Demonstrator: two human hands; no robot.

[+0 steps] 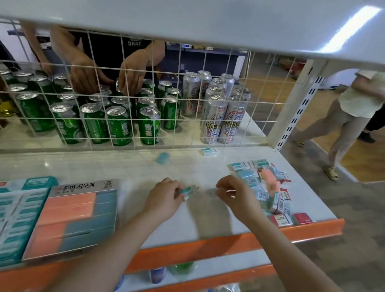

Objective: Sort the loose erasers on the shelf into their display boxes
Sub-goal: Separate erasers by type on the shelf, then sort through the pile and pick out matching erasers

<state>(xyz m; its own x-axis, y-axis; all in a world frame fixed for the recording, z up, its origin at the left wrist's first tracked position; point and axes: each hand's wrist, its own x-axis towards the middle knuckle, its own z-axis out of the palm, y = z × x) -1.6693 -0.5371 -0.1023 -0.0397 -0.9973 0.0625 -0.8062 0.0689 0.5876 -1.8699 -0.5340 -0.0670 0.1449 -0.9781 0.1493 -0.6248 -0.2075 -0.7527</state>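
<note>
Fingers: left hand pinches teal-sleeved eraser | right hand pinches blurred clear wrapper | both over shelf | loose eraser pile right | display boxes left

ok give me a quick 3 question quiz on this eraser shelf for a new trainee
1. True or false: the pile of loose erasers lies on the shelf to the right of both hands.
2. Multiple choice: the left hand pinches
A. a green can
B. a teal-and-white eraser
C. nothing
3. Short answer: which two colours of eraser fill the display box with the grey header card?

Key
1. True. The pile sits near the shelf's right end, beyond the right hand.
2. B. The eraser is blurred but sits at the fingertips.
3. Pink and blue-grey. The teal box stands beside it on the left.
</note>
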